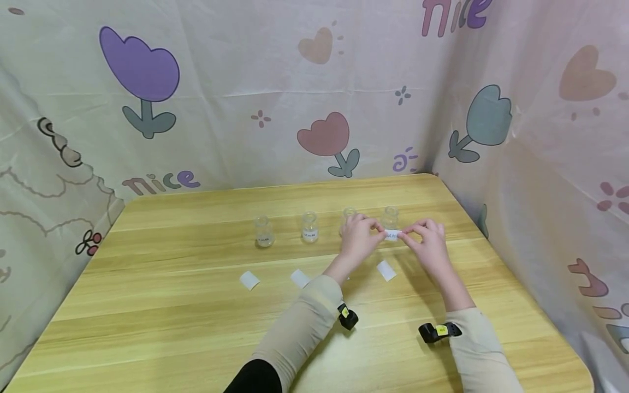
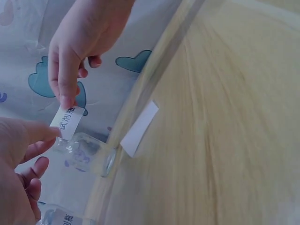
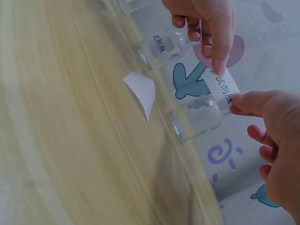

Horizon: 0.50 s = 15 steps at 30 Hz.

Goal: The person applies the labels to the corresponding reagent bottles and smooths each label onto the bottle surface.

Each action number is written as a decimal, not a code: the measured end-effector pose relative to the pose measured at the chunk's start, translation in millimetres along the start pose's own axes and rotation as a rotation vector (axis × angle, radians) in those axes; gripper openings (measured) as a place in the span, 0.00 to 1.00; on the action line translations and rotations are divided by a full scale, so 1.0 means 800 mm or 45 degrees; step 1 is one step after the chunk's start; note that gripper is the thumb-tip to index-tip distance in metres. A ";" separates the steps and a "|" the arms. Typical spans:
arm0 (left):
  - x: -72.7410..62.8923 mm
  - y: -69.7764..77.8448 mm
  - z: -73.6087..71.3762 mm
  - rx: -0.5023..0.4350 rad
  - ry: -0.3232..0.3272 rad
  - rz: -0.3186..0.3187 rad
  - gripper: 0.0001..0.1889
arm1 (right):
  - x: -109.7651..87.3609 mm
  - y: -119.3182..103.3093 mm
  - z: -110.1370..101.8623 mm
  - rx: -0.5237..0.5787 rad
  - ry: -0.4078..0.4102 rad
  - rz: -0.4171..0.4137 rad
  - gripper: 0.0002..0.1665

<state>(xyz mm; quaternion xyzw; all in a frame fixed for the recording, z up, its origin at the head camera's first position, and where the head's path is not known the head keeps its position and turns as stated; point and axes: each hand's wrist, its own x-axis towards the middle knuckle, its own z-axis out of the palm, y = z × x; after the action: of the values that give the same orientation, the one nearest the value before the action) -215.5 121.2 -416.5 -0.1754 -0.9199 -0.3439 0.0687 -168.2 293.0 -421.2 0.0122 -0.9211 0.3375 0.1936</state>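
A small white label (image 1: 392,234) with dark handwritten characters is stretched between my two hands. My left hand (image 1: 360,238) pinches one end between thumb and fingertips; my right hand (image 1: 428,245) pinches the other. Just behind the label stands an unlabelled clear glass bottle (image 1: 390,215), upright on the table. In the right wrist view the label (image 3: 225,89) is close to the neck of that bottle (image 3: 197,121); whether they touch, I cannot tell. Beside it, a bottle with a similar label (image 3: 161,47) is mostly hidden by my left hand in the head view.
Farther left stand two more labelled glass bottles, one (image 1: 264,233) at the end and another (image 1: 309,228) nearer my left hand. Pieces of white paper lie in front of the bottles, including one (image 1: 249,280) at left and one (image 1: 386,270) below my hands. A printed curtain (image 1: 221,109) hangs behind the wooden table (image 1: 172,327).
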 end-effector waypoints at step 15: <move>0.001 0.016 0.017 0.259 -0.016 0.020 0.10 | 0.005 0.004 0.006 -0.201 -0.031 0.001 0.11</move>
<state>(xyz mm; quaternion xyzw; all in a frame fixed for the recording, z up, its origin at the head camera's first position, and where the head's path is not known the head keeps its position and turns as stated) -211.9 139.4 -418.5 -0.1770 -0.9491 -0.2470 0.0829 -174.1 292.8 -424.9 0.0006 -0.9472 0.2637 0.1824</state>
